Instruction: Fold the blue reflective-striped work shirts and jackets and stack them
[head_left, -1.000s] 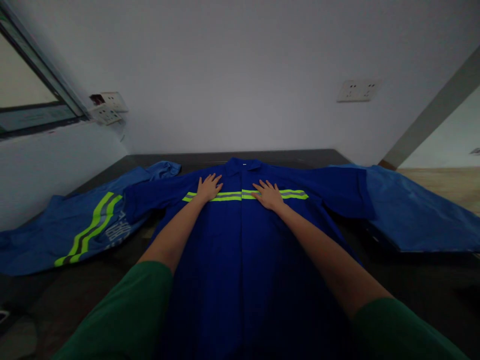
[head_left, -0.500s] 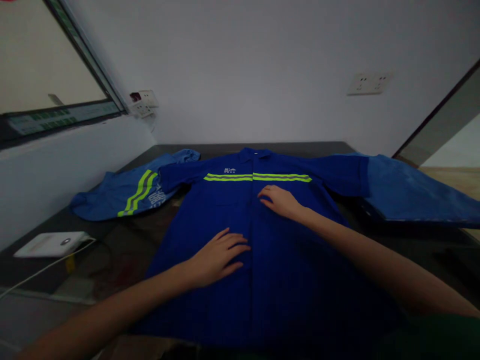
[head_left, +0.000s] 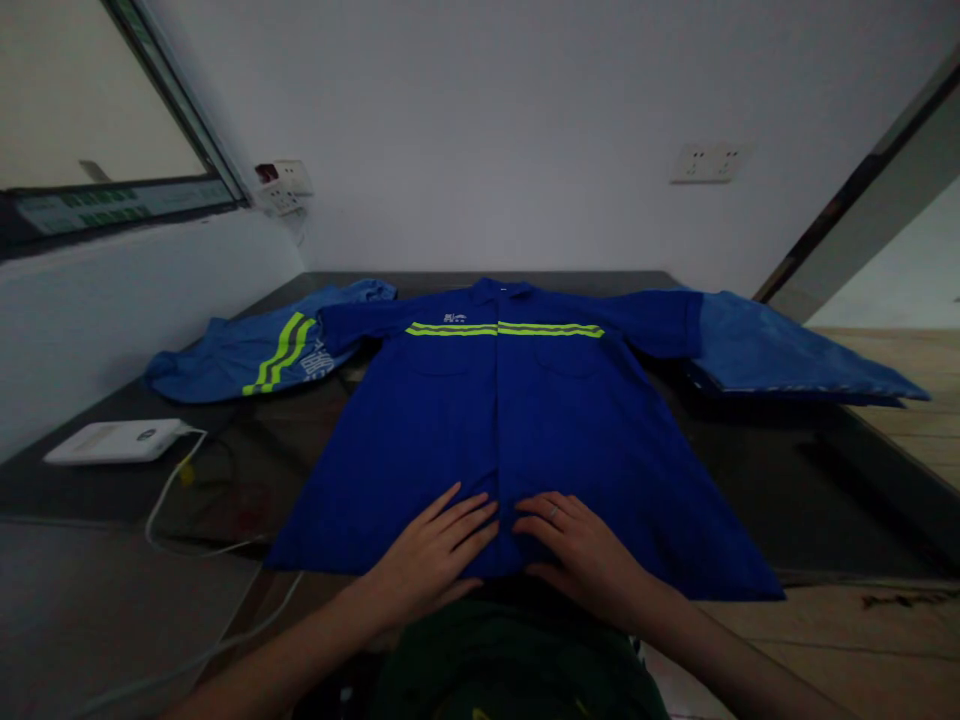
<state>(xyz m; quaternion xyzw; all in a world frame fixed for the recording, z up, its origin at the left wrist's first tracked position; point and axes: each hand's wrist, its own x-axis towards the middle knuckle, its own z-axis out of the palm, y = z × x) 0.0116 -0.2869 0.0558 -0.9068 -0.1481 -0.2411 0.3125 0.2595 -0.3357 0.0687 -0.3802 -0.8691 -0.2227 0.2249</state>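
Note:
A dark blue work shirt (head_left: 465, 420) lies spread front side up, collar toward the wall. Yellow-green reflective strips (head_left: 551, 330) cross its chest, and a small white print sits above the left-hand strip. My left hand (head_left: 439, 545) rests on the lower front, left of the centre placket, its fingers stretched out. Opposite it, right of the placket, my right hand (head_left: 574, 545) lies on the cloth with fingers extended and a ring on one of them. Neither hand grips the cloth. The two hands are close together near the bottom hem.
The shirt lies on a dark table (head_left: 795, 500). A lighter blue garment with reflective bands (head_left: 247, 355) is at the left sleeve; folded blue cloth (head_left: 780, 350) is at the right sleeve. A white device (head_left: 112, 442) with a cable (head_left: 161, 500) lies left. Wall sockets (head_left: 709, 163) are behind.
Both hands have slid down the shirt toward the hem, the right one farther, and now lie side by side. The view has shifted slightly, showing more of the hem and table edge.

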